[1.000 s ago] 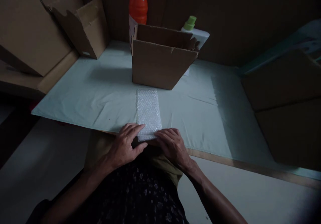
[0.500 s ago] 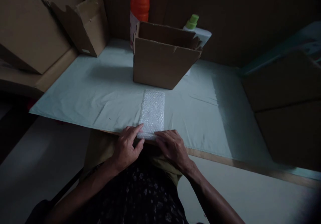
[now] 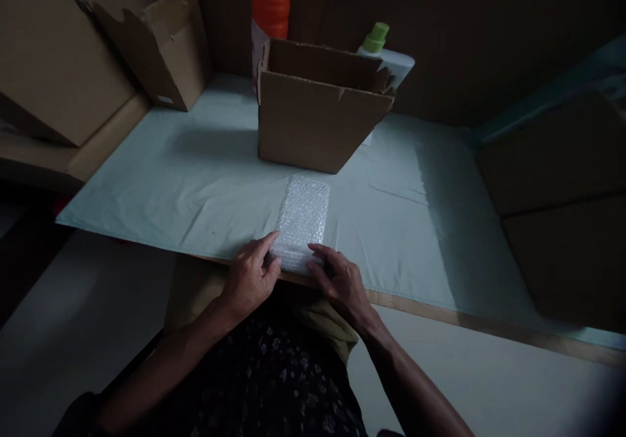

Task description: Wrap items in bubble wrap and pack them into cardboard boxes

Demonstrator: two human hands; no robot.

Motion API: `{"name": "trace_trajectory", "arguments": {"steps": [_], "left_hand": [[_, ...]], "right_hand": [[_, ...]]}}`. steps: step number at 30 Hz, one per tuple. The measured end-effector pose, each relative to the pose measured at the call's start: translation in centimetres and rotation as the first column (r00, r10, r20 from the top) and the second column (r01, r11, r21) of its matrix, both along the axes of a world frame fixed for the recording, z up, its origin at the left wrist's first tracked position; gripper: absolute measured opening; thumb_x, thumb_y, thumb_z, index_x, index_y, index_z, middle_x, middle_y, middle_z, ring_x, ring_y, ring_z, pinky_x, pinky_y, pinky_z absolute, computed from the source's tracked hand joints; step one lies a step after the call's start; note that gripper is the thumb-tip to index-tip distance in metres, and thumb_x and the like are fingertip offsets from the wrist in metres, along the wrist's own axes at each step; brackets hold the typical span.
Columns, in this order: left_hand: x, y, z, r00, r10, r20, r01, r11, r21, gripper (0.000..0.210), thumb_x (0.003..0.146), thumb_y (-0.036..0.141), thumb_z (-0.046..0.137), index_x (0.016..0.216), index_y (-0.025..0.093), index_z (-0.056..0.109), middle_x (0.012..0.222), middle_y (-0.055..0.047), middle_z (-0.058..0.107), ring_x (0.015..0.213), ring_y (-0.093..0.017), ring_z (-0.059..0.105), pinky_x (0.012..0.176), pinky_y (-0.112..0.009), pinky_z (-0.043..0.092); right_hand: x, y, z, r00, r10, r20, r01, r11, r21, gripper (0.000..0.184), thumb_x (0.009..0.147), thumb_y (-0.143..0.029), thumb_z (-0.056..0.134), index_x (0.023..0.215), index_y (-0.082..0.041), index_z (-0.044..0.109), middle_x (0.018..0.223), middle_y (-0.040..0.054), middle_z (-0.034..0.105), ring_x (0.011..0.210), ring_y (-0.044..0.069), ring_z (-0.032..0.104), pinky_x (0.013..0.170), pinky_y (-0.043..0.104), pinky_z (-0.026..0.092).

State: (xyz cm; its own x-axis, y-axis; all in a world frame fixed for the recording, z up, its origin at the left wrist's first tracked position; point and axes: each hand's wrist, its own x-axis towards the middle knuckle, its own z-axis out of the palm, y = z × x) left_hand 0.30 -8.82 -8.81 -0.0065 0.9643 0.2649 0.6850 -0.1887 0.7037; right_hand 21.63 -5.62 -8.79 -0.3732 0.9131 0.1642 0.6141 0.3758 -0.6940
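A strip of clear bubble wrap (image 3: pixel 304 209) lies on the pale green cloth (image 3: pixel 220 176) at the table's front edge, its near end folded over into a flat band. My left hand (image 3: pixel 250 275) grips the left side of that fold between thumb and fingers. At the right side of the fold, my right hand (image 3: pixel 340 277) holds it the same way, index finger on top and thumb at the near edge. Whether anything lies inside the fold cannot be made out.
An open cardboard box (image 3: pixel 313 120) stands just beyond the bubble wrap. Behind it are an orange bottle (image 3: pixel 270 3) and a white bottle with a green cap (image 3: pixel 391 62). More cardboard boxes stand at the left (image 3: pixel 178 52) and the right (image 3: pixel 562 228).
The folded band at the near end has grown wider. The far end of the bubble wrap has swung slightly to the right. My right thumb has come up to the fold's near edge.
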Motion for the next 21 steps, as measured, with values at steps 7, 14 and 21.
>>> {"name": "trace_trajectory", "arguments": {"steps": [7,14,21], "left_hand": [[0.2,2.0,-0.1,0.993,0.034,-0.113,-0.046,0.994,-0.104,0.039,0.085,0.018,0.063,0.125,0.020,0.063,0.093,-0.005,0.075,0.084,-0.020,0.070,0.085,-0.034,0.058],[-0.8,0.9,0.8,0.988,-0.124,-0.093,0.136,0.980,0.142,0.034,0.092,0.026,0.061,0.125,0.018,0.061,0.124,-0.012,0.065,0.117,-0.026,0.060,0.103,-0.043,0.051],[-0.8,2.0,0.3,0.985,-0.130,-0.115,0.141,0.986,0.095,0.031,0.094,0.017,0.056,0.125,0.017,0.061,0.107,-0.009,0.073,0.099,-0.023,0.065,0.089,-0.040,0.055]], "right_hand": [[0.0,-0.4,0.5,0.976,0.000,0.218,-0.090,0.912,0.400,0.028,0.093,-0.031,0.065,0.119,-0.021,0.065,0.119,0.0121,0.069,0.108,0.028,0.061,0.088,0.043,0.045],[-0.3,0.5,1.0,0.975,0.136,0.176,-0.179,0.950,0.255,0.022,0.096,-0.019,0.058,0.116,-0.020,0.067,0.104,0.0075,0.076,0.095,0.023,0.066,0.085,0.041,0.045],[-0.1,0.5,1.3,0.984,0.096,0.150,-0.132,0.960,0.248,0.024,0.097,-0.027,0.059,0.119,-0.021,0.065,0.109,0.0104,0.074,0.095,0.025,0.066,0.081,0.042,0.049]]}}
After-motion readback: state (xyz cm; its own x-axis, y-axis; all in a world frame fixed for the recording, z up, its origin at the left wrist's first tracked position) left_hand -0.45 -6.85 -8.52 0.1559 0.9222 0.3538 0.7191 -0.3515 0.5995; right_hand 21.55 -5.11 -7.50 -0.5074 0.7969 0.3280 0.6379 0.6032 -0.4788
